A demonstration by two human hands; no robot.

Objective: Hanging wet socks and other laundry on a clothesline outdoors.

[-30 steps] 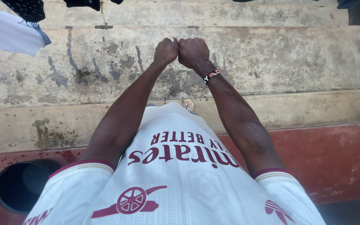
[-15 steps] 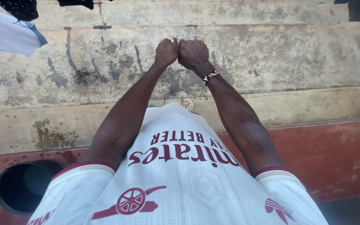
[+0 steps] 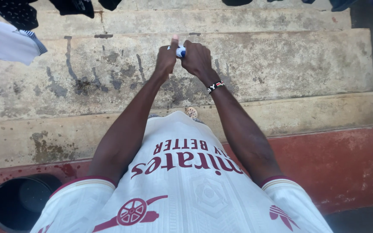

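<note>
Both arms extend forward and downward from the shoulders, converging above the concrete steps point(image 3: 281, 60). The left hand point(image 3: 166, 58) is curled, thumb raised, and pinches one side of a small white-and-blue object point(image 3: 180, 51). The right hand point(image 3: 197, 58) is curled around the other side of the same object, fingers folded over it. The object sits between the two hands, touching both; its kind cannot be determined. A beaded bracelet point(image 3: 215, 86) circles the right wrist.

Compared with half a second ago, the hands have parted slightly: the two fists then pressed knuckle to knuckle and hid the object, which now shows between them. The left thumb now points up.

The steps are rough, pale, stained concrete with dark streaks; the lowest ledge point(image 3: 346, 164) is painted red and worn. A round dark bucket point(image 3: 18, 203) stands at lower left. The shirt point(image 3: 182, 190) is white, textured fabric with dark red print.
</note>
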